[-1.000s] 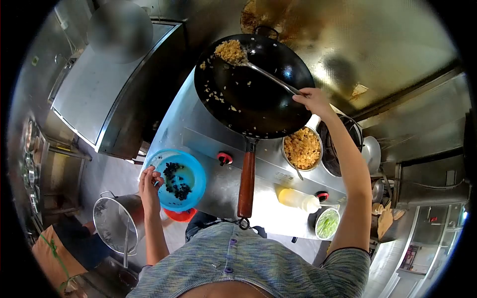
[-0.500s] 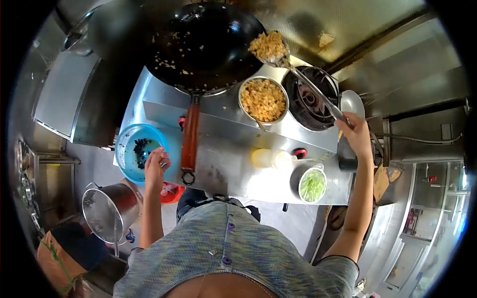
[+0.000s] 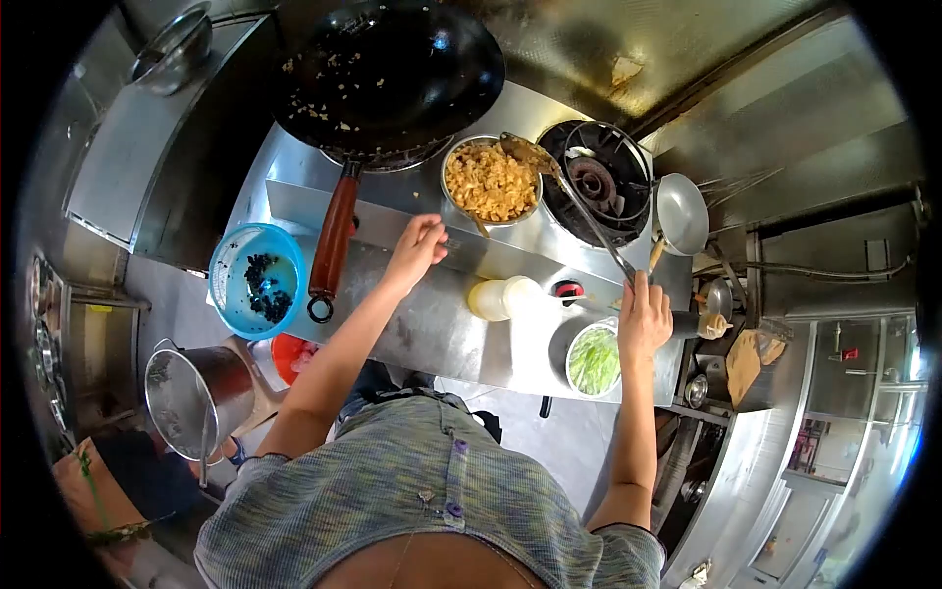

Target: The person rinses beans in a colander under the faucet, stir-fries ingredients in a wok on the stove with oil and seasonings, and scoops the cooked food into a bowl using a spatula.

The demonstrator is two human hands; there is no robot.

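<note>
My right hand grips the long metal handle of a wok spatula. Its blade, with food bits on it, rests over the right rim of a metal bowl heaped with fried rice. A spoon handle sticks out at the bowl's front. My left hand hovers above the counter, left of and nearer than the bowl. Its fingers are loosely bent, with nothing visible in them. Behind it stands a black wok with scattered rice grains and a wooden handle.
A blue basin with dark pieces in water is at the left. To the right are a gas burner, a small pan, a pale bottle and a pot of shredded greens. A large metal pot stands lower left.
The spatula, loaded with rice over the wok's right edge before, has come down to the bowl, its load mostly gone. My left hand has moved right and up from the blue basin.
</note>
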